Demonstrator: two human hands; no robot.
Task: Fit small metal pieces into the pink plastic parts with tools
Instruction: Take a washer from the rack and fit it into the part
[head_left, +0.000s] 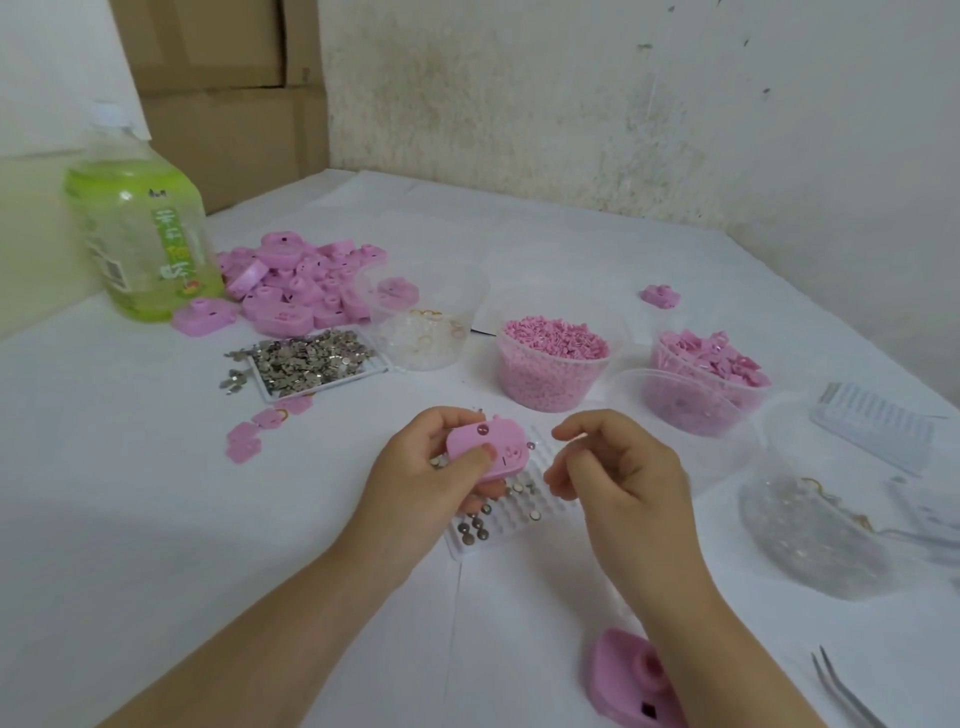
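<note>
Left hand (415, 470) pinching a pink plastic part (485, 447) just above the white tray (545, 499) of small metal pieces (470, 527) on the counter (156, 493), long axis slanting toward the right hand (618, 478), fingers curled just beside its lower end, grip contents impossible to tell.

1. The left hand (415, 467) grips the pink part (488, 449): its thumb presses on the upper face, and the other fingers curl behind and under it.
2. The right hand (618, 478) hovers just right of the pink part, apart from it, with curled fingers. Whether it pinches something small, I cannot tell.
3. The bare left forearm (249, 623) reaches toward the pink part from the near left, and the bare right forearm (701, 639) from the near right.
</note>
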